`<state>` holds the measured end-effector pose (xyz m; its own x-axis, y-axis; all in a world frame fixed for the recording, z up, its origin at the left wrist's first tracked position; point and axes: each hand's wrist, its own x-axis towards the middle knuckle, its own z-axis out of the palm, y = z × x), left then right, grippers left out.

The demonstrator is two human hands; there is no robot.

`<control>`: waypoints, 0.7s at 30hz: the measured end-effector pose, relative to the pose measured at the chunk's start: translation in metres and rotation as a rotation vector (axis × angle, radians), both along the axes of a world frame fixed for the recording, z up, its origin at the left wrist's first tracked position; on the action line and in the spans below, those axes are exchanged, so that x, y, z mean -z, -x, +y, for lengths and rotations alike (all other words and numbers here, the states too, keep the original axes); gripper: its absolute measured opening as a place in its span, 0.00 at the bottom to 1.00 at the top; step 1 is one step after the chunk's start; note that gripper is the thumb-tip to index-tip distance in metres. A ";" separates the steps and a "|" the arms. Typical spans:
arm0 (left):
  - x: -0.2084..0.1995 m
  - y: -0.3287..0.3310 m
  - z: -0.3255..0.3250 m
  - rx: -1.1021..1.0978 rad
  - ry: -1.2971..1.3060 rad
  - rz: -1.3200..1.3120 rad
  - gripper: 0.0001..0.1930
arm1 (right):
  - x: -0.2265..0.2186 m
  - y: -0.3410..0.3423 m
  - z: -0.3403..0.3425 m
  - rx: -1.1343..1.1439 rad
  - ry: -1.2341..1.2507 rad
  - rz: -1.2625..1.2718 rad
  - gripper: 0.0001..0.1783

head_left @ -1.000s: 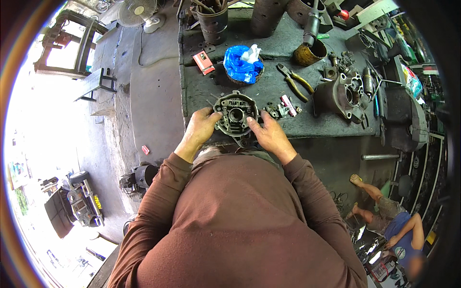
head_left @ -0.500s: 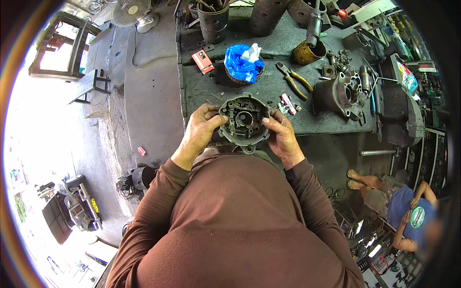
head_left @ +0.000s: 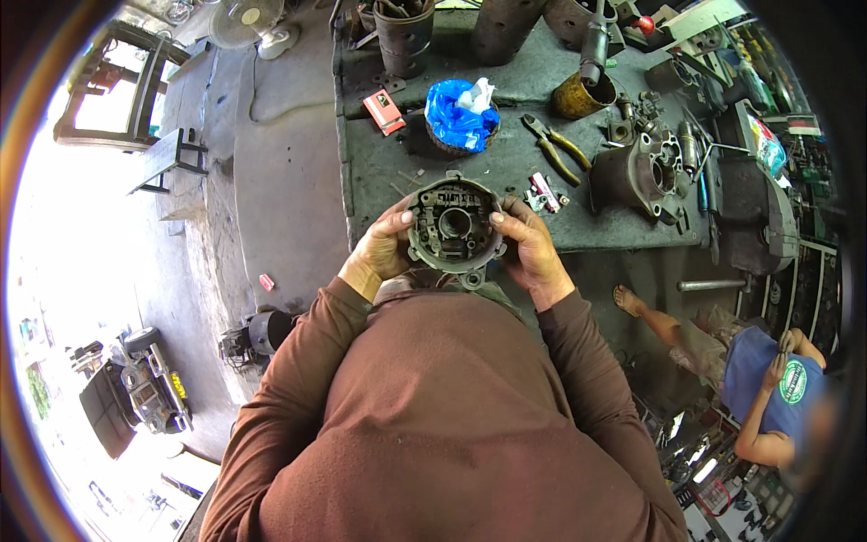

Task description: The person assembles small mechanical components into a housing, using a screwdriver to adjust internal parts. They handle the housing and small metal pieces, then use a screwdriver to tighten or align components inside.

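Note:
Between my two hands is a round metal end housing (head_left: 441, 264), looking like the end cover of a motor or alternator, with a hole in its middle and small parts fixed inside. Its open side faces up toward me. My left hand (head_left: 383, 242) grips the left rim, thumb on top and fingers folded beneath. On the opposite rim my right hand (head_left: 531, 244) holds it the same way. I have it just off the near edge of the workbench (head_left: 388, 172), above my lap. The undersides of the housing and of my fingers are hidden.
On the bench lie a red packet (head_left: 384, 111), a basket with a blue plastic bag (head_left: 459, 113), pliers (head_left: 557, 149), a rusty tin (head_left: 578, 97) and a larger metal housing (head_left: 628, 176). A person in a blue shirt (head_left: 763, 366) is at the lower right; a fan (head_left: 248, 23) stands far left.
The housing has tilted and turned slightly in my hands and shifted a little left. Both hands keep their hold. At the right, the other person's legs and arms have moved.

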<state>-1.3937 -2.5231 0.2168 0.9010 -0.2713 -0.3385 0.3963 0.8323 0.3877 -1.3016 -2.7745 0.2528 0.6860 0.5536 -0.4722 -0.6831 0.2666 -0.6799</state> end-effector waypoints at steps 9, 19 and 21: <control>-0.010 0.002 -0.013 -0.078 -0.091 0.059 0.39 | -0.028 0.004 0.005 -0.107 0.905 -1.192 0.37; -0.018 -0.002 -0.019 -0.062 -0.093 0.133 0.35 | -0.043 -0.016 0.031 -0.402 1.327 -1.735 0.36; -0.019 -0.002 -0.019 -0.065 -0.088 0.136 0.32 | -0.044 -0.023 0.033 -0.470 1.368 -1.692 0.37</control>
